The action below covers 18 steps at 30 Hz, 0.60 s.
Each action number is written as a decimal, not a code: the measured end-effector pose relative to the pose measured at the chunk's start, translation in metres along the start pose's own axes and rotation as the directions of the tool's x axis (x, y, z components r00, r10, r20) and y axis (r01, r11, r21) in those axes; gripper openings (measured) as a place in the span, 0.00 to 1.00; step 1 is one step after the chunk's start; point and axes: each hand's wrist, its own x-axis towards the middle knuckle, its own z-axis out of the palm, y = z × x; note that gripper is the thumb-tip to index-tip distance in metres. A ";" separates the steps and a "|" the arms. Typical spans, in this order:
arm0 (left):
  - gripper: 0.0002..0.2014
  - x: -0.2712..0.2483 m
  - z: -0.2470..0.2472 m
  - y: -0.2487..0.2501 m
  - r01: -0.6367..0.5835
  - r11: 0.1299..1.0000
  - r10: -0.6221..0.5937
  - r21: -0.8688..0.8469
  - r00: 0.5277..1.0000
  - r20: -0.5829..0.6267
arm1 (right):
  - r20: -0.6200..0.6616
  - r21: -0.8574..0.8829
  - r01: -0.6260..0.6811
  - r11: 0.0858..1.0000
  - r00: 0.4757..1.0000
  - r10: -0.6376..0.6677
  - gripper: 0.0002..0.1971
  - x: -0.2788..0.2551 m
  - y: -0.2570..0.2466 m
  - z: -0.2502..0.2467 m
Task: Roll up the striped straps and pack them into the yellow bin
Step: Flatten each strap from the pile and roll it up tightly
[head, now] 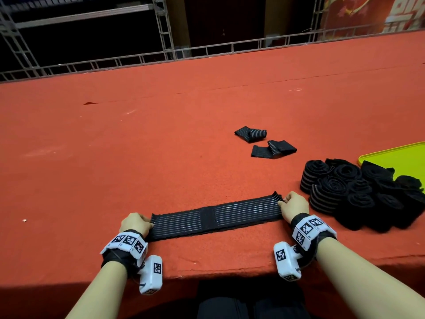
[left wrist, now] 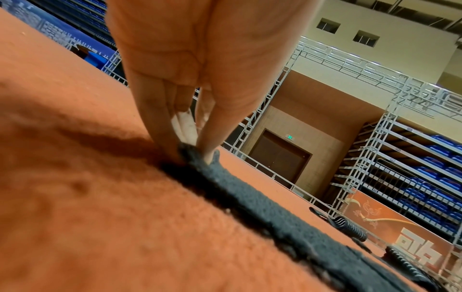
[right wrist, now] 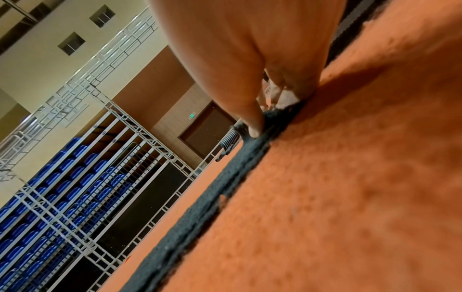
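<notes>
A black strap with thin grey stripes [head: 216, 218] lies stretched flat near the table's front edge. My left hand [head: 135, 223] pinches its left end, seen close in the left wrist view as the strap end [left wrist: 192, 154] between thumb and fingers. My right hand [head: 293, 204] pinches the right end, where the strap's edge [right wrist: 275, 116] curls up under my thumb. A heap of rolled straps [head: 358, 194] sits at the right, partly on the yellow bin [head: 395, 155]. Two loosely folded straps [head: 250, 134] [head: 272, 148] lie farther back.
The red felt table [head: 138, 134] stretches wide to the left and back. A metal truss railing [head: 161, 56] runs along its far edge. The table's front edge [head: 207, 276] is just below my wrists.
</notes>
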 end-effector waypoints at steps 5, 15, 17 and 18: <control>0.07 0.000 0.001 -0.001 0.006 1.000 -0.006 -0.015 1.000 0.019 | -0.001 0.000 -0.051 0.999 0.999 0.051 0.11 -0.001 -0.002 0.004; 0.04 0.001 -0.001 -0.007 0.069 0.981 -0.063 -0.182 0.997 0.041 | -0.013 0.061 -0.069 0.996 0.997 0.070 0.13 -0.001 -0.001 0.006; 0.05 0.001 -0.002 -0.007 0.080 0.980 -0.075 -0.180 0.997 0.038 | -0.008 0.074 -0.083 0.994 0.996 0.084 0.13 -0.001 -0.001 0.006; 0.06 0.001 -0.003 -0.006 0.085 0.983 -0.079 -0.164 0.996 0.041 | -0.004 0.075 -0.093 0.993 0.996 0.094 0.14 -0.001 -0.002 0.007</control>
